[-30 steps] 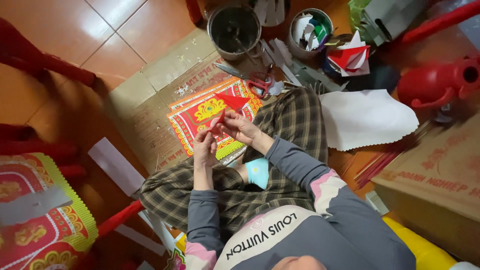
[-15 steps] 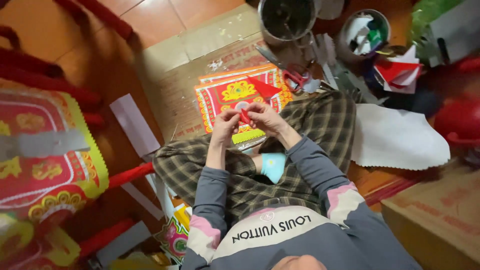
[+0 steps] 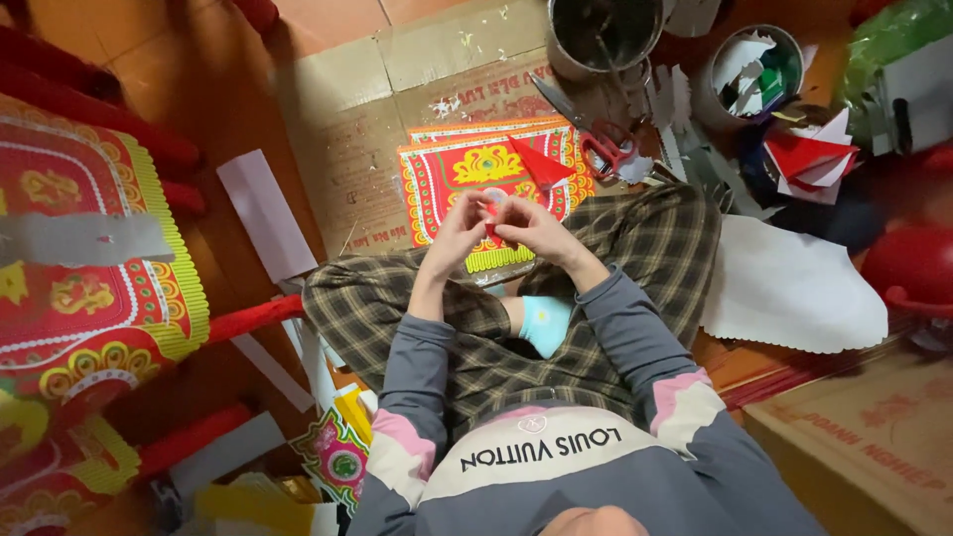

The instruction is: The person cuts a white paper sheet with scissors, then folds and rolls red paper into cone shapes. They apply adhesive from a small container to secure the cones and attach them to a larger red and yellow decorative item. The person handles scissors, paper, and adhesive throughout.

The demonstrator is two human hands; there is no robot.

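Note:
I sit cross-legged on the floor in checked trousers. My left hand and my right hand meet in front of my knees, both pinching a small red paper piece between the fingertips. Just beyond them lies a stack of red and yellow decorated paper sheets on a flattened cardboard sheet. A folded red paper triangle rests on the stack. Red-handled scissors lie to the right of it.
A metal pot and a tin of paper scraps stand at the top. A white scalloped sheet lies right of my knee, a cardboard box at lower right. Large red patterned paper objects fill the left.
The view has swung left and down, so everything shifted right in the picture. My hands came together closer to my knees, still on the small red paper piece.

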